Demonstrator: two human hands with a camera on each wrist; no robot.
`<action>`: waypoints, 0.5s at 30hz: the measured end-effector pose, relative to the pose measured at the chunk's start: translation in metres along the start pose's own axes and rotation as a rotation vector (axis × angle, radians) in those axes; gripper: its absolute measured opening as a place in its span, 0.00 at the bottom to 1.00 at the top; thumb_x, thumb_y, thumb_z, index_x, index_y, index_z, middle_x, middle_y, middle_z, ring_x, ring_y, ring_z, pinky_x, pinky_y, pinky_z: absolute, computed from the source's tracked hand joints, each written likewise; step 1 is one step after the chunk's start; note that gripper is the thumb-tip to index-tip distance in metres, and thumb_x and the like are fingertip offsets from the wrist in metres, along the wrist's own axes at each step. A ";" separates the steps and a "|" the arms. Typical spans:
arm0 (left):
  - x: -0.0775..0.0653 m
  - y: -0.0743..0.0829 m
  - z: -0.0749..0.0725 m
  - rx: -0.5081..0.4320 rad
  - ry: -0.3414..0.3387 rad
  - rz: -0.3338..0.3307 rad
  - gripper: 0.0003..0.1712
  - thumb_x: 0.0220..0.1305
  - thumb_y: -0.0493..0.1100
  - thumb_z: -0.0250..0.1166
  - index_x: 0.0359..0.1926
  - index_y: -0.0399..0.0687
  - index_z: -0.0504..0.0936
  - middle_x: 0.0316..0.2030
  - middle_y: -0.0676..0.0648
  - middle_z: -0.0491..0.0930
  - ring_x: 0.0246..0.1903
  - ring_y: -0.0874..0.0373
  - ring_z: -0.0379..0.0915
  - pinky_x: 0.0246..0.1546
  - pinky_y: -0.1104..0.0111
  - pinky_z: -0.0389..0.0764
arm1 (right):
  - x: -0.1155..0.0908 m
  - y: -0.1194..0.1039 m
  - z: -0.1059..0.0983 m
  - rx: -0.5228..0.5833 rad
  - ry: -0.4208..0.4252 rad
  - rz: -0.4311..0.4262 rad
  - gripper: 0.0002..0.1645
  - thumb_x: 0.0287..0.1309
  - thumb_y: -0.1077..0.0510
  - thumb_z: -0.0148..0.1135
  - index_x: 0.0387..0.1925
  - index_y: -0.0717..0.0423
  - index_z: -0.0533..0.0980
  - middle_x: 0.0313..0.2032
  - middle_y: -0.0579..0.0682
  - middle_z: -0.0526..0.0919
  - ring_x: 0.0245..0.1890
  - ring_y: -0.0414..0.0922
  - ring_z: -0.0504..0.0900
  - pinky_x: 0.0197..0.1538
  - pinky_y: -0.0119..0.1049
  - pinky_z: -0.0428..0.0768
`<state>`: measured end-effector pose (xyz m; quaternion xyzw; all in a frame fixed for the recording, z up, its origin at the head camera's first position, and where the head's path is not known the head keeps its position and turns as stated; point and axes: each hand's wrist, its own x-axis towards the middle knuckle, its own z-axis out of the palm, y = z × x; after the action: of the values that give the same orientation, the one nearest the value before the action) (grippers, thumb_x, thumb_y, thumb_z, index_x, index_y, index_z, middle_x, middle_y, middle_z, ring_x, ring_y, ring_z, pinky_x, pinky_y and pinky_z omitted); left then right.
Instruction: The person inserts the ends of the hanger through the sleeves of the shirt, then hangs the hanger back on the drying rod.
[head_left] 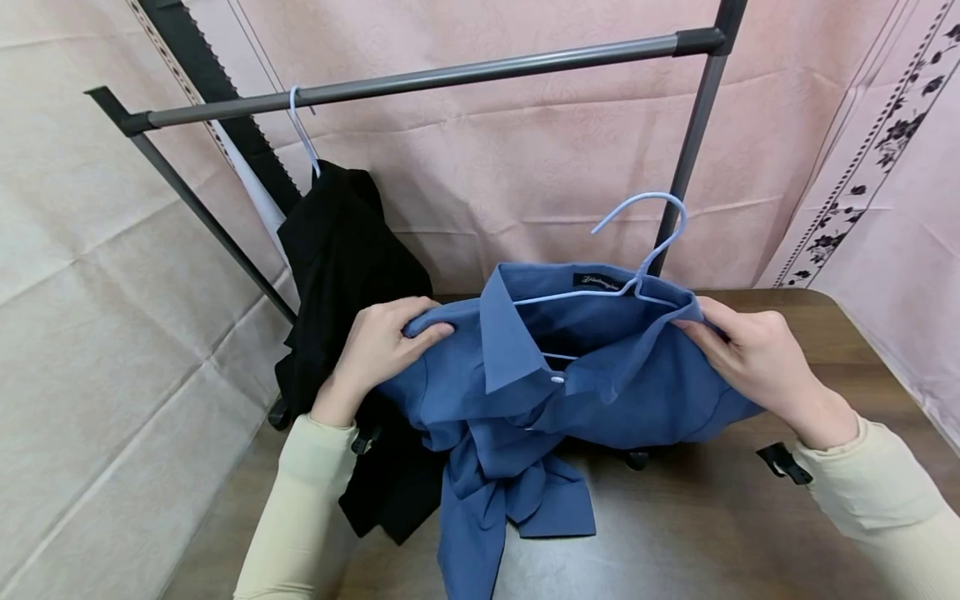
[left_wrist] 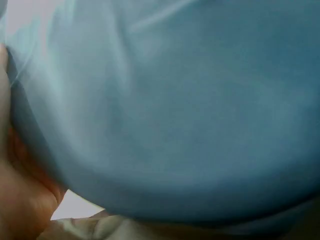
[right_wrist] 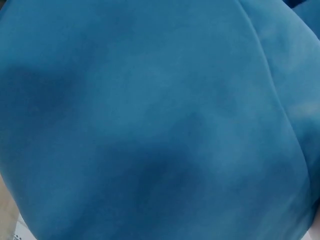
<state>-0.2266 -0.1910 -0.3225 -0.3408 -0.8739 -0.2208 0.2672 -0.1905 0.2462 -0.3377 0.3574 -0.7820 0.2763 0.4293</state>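
Note:
A blue collared shirt (head_left: 465, 392) is held up over the table between both hands, its collar spread and one button fastened below it. Inside the neck runs a light-blue hanger (head_left: 663, 242), its hook standing up free of the rail. My left hand (head_left: 386, 337) pinches the shirt's left shoulder, thumb on top. At the other side of the neck, my right hand (head_left: 757, 358) pinches the fabric near the collar between thumb and fingers. Blue cloth (left_wrist: 175, 120) fills most of the left wrist view, and the right wrist view is nearly all shirt fabric (right_wrist: 150, 110).
A grey metal clothes rack (head_left: 450, 79) stands behind the shirt. From its left end hangs a black garment (head_left: 341, 250) on another light-blue hanger (head_left: 300, 129). Underneath is a brown wooden table (head_left: 675, 517). Pale pink patterned cloth (head_left: 540, 167) covers the back.

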 end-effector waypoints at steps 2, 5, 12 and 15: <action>0.003 0.004 -0.003 -0.009 0.007 0.020 0.32 0.67 0.73 0.54 0.45 0.52 0.86 0.36 0.53 0.84 0.33 0.60 0.77 0.35 0.63 0.78 | 0.001 0.000 0.000 -0.004 -0.006 -0.005 0.29 0.74 0.37 0.49 0.42 0.56 0.84 0.28 0.51 0.87 0.19 0.38 0.78 0.29 0.31 0.74; 0.011 0.014 -0.006 -0.014 -0.024 0.046 0.38 0.66 0.75 0.51 0.54 0.52 0.84 0.44 0.51 0.84 0.39 0.57 0.78 0.40 0.60 0.79 | 0.002 -0.003 0.001 -0.007 -0.032 -0.010 0.29 0.75 0.37 0.49 0.43 0.56 0.84 0.29 0.52 0.87 0.19 0.40 0.79 0.28 0.33 0.75; 0.026 0.036 -0.001 -0.068 -0.149 0.101 0.41 0.68 0.75 0.48 0.61 0.49 0.80 0.53 0.50 0.83 0.46 0.59 0.81 0.49 0.62 0.80 | 0.008 -0.010 0.004 -0.009 -0.119 -0.024 0.30 0.76 0.39 0.47 0.45 0.58 0.83 0.32 0.53 0.88 0.17 0.38 0.76 0.24 0.35 0.74; 0.028 0.040 0.005 -0.087 -0.126 0.154 0.30 0.69 0.69 0.55 0.49 0.49 0.83 0.39 0.53 0.83 0.33 0.63 0.77 0.37 0.67 0.79 | 0.011 -0.013 0.009 0.002 -0.101 -0.041 0.28 0.76 0.39 0.48 0.45 0.57 0.83 0.31 0.52 0.88 0.16 0.37 0.74 0.22 0.35 0.72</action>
<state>-0.2175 -0.1480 -0.3006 -0.4313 -0.8498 -0.2155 0.2131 -0.1888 0.2285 -0.3310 0.3872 -0.7949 0.2500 0.3946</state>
